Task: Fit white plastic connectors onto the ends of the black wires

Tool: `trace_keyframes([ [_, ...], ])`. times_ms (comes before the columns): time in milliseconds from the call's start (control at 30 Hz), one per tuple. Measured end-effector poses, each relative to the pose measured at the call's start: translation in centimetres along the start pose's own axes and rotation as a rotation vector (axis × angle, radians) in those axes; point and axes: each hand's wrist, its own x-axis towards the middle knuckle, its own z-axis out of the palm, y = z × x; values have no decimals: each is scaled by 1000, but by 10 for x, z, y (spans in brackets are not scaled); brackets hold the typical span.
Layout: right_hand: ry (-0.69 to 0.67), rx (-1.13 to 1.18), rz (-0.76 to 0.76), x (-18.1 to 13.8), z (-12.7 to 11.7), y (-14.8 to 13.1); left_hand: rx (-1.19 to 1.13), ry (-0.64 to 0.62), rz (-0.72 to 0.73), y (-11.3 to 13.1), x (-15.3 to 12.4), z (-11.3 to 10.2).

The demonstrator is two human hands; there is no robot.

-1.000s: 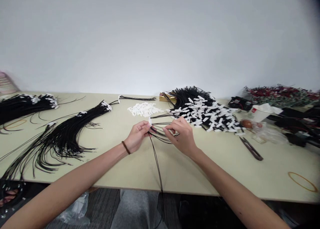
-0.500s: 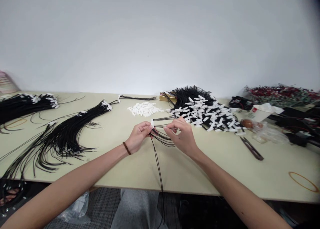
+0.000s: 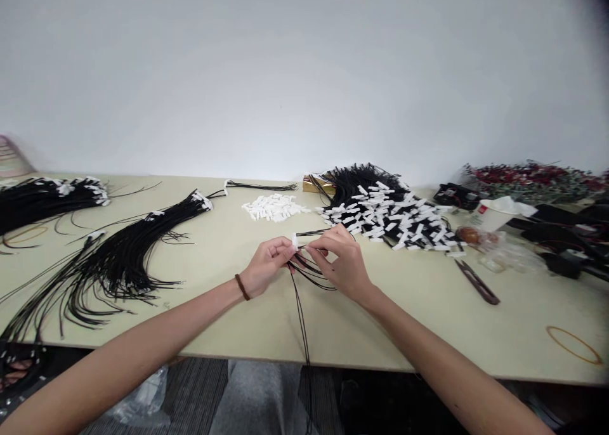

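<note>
My left hand pinches a small white connector housing above the middle of the table. Several black wires run out of the connector to the right, and a few hang over the table's front edge. My right hand is closed in a pinch on a black wire, its fingertips close to the connector. Whether that wire's tip sits inside the housing is too small to tell. Behind my hands lies a heap of loose white connectors.
A pile of black wires with white connectors lies back right. Wire bundles spread across the left. To the right are thread snips, a paper cup, a plastic bag and a rubber band. A wall stands behind.
My right hand has moved left, bringing its fingertips nearer the connector. The connector in my left hand has shifted slightly right and down.
</note>
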Motion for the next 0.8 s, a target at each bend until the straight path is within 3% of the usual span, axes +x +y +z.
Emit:
trace_keyframes([
  [200,-4,-131,-63,-2,5,3,-60,88,-29,2,3,-1],
  [300,36,-255,-229,-4,7,3,-126,124,-42,3,6,-4],
  [433,-32,-271,-442,-7,11,3,-198,165,-50,3,8,-6],
  [567,-97,-276,-481,-11,16,4,-224,164,-70,4,7,-5],
  [800,-41,-253,-508,-13,23,6,-244,168,-77,6,7,-4],
])
